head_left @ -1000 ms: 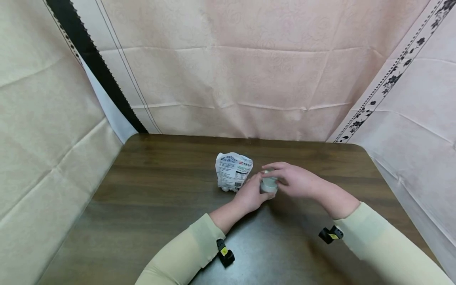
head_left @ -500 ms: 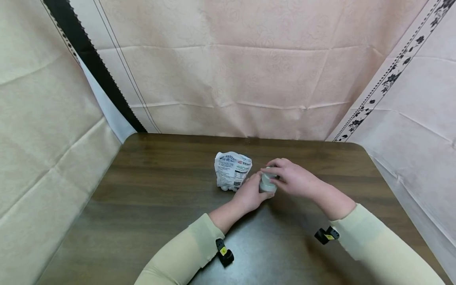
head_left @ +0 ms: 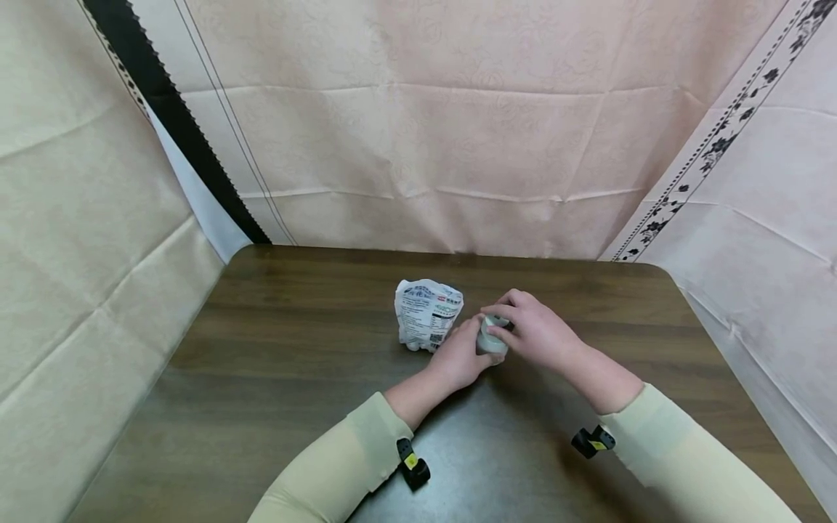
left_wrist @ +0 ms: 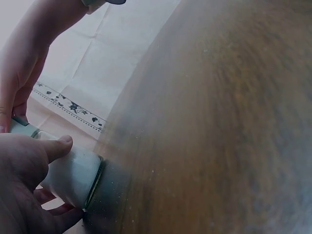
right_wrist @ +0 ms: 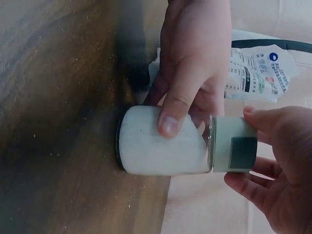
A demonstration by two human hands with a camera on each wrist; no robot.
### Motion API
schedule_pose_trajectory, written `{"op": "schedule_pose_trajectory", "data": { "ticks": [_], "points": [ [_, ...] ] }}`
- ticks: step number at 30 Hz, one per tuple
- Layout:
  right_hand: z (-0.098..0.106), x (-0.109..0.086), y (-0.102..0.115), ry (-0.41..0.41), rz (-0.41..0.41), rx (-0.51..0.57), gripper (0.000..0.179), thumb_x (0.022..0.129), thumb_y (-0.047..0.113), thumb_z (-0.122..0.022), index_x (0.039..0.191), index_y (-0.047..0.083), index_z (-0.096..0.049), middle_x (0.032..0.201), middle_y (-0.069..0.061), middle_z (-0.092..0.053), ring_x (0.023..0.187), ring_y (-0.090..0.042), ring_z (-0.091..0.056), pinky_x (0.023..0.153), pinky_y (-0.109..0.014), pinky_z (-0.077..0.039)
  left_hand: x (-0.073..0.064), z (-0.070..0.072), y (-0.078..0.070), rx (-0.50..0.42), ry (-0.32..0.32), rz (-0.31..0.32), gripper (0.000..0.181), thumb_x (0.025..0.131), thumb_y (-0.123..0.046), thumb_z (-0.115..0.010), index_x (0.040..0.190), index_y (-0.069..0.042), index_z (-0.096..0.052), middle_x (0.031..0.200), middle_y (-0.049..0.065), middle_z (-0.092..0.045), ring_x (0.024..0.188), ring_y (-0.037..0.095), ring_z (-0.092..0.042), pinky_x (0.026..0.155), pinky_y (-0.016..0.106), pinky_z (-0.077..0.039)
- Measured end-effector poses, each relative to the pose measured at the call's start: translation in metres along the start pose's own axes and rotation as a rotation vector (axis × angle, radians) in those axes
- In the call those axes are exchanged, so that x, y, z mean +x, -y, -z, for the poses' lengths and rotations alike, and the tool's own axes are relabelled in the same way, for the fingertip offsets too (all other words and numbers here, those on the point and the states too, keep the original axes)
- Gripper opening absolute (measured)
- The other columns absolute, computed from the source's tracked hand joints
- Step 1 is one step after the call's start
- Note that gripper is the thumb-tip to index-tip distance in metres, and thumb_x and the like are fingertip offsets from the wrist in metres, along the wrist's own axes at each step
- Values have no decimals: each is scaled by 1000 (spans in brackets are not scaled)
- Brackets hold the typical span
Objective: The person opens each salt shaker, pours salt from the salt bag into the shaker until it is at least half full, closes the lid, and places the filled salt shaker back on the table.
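A clear glass seasoning jar (right_wrist: 151, 151), filled with white grains or powder, stands upright on the wooden table. Its pale green cap (right_wrist: 223, 144) has a darker green panel on one side. My left hand (head_left: 461, 356) grips the jar's glass body from the left, thumb along the near side and fingers round the far side. From above, my right hand (head_left: 536, 327) holds the cap between thumb and fingers. In the left wrist view the jar's body (left_wrist: 73, 173) shows white between the left thumb and fingers, and its base is on the tabletop.
A white printed packet (head_left: 428, 312) stands crumpled on the table (head_left: 294, 378), just left of the jar and close to my left hand. Pale cloth (head_left: 425, 145) hangs behind the table's back edge and along both sides.
My right hand has turned a little on the cap, its fingers and thumb closing in round it, and the right forearm has swung slightly left. The left hand and packet have stayed in place.
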State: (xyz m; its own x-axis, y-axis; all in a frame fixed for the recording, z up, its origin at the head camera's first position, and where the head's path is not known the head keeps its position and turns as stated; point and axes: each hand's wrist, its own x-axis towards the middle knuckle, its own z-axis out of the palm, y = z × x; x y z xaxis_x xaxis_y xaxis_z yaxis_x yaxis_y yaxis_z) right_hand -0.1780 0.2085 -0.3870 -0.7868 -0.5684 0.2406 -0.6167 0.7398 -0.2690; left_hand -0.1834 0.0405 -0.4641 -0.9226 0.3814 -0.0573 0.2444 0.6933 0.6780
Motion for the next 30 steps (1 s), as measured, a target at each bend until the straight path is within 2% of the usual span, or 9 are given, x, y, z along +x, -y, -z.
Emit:
{"op": "schedule_pose_trajectory", "data": {
  "ticks": [10, 18, 24, 28, 30],
  "points": [
    [-4, -3, 10, -37, -88, -49, 36, 91, 22, -73, 126, 10, -69, 104, -8, -58, 96, -27, -56, 76, -41, -49, -1, 0, -2, -1, 6, 13, 83, 92, -48, -68, 157, -17, -27, 151, 6, -43, 130, 24, -48, 100, 40, -45],
    [-4, 0, 12, -31, -106, -38, 37, 91, 21, -73, 127, 10, -68, 106, -10, -57, 96, -27, -56, 76, -41, -48, 1, 2, 0, -3, 5, 20, 83, 92, -47, -67, 157, -16, -26, 151, 6, -43, 131, 24, -47, 101, 40, -44],
    [-7, 1, 10, -32, -92, -34, 38, 91, 21, -73, 127, 10, -68, 107, -9, -57, 97, -27, -55, 75, -40, -49, -2, 2, 2, -80, 15, 20, 79, 94, -44, -66, 157, -17, -26, 150, 6, -43, 127, 22, -49, 99, 40, -46],
    [-8, 0, 8, -37, -94, -23, 38, 92, 22, -73, 128, 11, -68, 108, -9, -57, 98, -26, -55, 76, -40, -49, -9, 4, 1, -138, 22, 10, 78, 95, -41, -66, 156, -15, -25, 149, 6, -42, 125, 20, -50, 99, 40, -46],
    [-9, 0, 6, -45, -103, -19, 38, 91, 24, -74, 127, 11, -68, 109, -9, -57, 99, -26, -55, 77, -40, -50, -16, 7, -1, -132, 31, 14, 79, 95, -41, -66, 156, -15, -25, 151, 7, -40, 128, 20, -48, 101, 41, -44]
  ]
}}
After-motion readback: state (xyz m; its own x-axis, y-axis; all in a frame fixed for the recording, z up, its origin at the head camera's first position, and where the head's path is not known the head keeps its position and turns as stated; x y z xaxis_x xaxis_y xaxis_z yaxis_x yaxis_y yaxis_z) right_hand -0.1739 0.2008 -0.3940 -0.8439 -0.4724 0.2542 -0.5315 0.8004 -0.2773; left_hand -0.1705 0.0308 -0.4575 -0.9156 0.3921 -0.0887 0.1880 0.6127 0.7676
